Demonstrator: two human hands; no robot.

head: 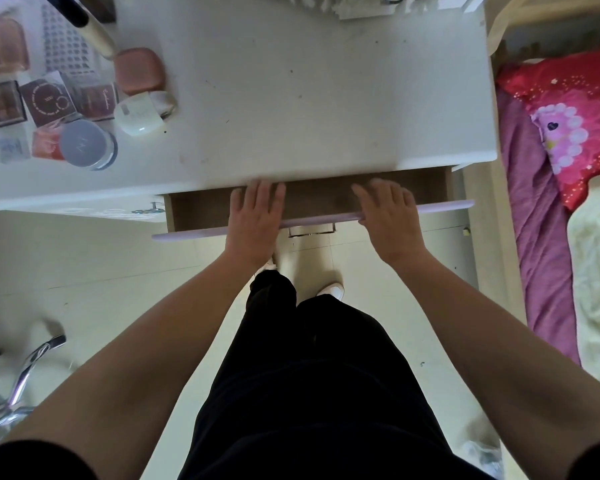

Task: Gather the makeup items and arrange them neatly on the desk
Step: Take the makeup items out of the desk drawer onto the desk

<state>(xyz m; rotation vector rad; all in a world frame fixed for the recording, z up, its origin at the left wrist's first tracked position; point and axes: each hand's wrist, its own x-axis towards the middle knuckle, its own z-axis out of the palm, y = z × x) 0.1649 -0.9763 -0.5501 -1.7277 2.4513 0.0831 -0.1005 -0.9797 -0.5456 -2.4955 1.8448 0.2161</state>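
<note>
Forearms (pixel 146 341), left hand (pixel 255 216) and right hand (pixel 388 216) flat across open drawer (pixel 194 211) front edge, makeup (pixel 49 102) crowding desk (pixel 291 98) left

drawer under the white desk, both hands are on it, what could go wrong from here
1. The left hand and right hand lie across the open lilac-fronted wooden drawer, fingertips near the white desk's front edge. Pushing it shut could pinch them.
2. The round clear jar with a pale lid sits nearest that edge among the makeup. A hard shove might jolt it off.
</note>
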